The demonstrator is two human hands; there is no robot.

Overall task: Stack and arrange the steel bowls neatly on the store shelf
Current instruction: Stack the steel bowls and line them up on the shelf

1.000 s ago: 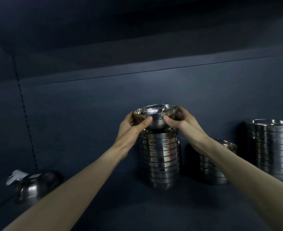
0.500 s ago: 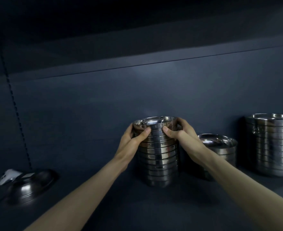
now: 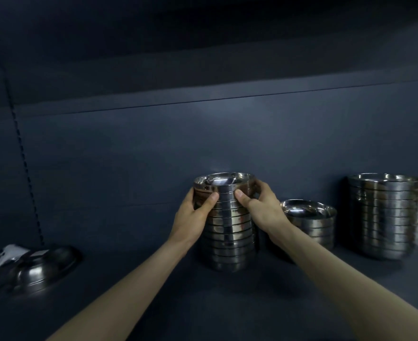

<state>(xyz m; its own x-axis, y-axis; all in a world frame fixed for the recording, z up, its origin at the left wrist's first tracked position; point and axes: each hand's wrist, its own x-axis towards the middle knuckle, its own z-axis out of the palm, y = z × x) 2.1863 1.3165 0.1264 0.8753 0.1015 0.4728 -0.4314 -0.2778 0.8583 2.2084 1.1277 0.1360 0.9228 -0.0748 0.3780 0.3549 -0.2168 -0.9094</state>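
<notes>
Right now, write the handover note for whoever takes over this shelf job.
Left hand: grips the upper left side of the middle stack, thumb on the front.
Right hand: grips its upper right side the same way.
Things: the top bowl sits nested and level on that stack. The short stack is just right of it and the tall stack is at the far right. A loose bowl lies tipped at the shelf's far left.
Done: three stacks stand upright.
Left: let go, then bring in the loose bowl, probably onto the short stack.

dark shelf (image 3: pixel 215 303) carries middle bowl stack (image 3: pixel 230 242), low stack (image 3: pixel 313 227), right stack (image 3: pixel 385 217) and, far left, lone bowl (image 3: pixel 43 271).
</notes>
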